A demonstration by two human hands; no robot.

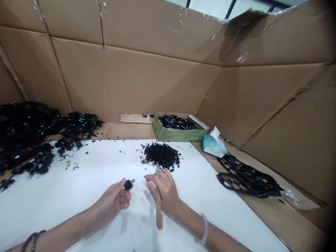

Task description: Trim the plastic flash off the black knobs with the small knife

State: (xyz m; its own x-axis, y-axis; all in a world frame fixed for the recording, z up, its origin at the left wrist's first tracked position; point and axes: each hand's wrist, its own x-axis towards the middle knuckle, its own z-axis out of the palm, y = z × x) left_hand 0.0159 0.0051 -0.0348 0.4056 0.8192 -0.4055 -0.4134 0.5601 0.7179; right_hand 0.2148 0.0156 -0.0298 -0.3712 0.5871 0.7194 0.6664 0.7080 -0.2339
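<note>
Between the fingertips of my left hand point(117, 198) is a small round black part point(128, 184) with a short metal pin pointing right. My right hand point(164, 190) is closed around a knife with a wooden handle point(159, 213). Its pale tip points away from me, toward a heap of tiny black rings point(162, 154). The thumb and forefinger of that hand are apart, with nothing visible between them. Both hands are over the white tabletop point(78, 199), a short gap between them.
A green box point(181, 134) full of black parts with pins stands at the back. Beside it is a blue tissue pack point(214, 145). Black perforated rubber sheets point(249, 176) lie right. A large black pile point(28, 133) fills the left. Cardboard walls point(147, 77) enclose the table.
</note>
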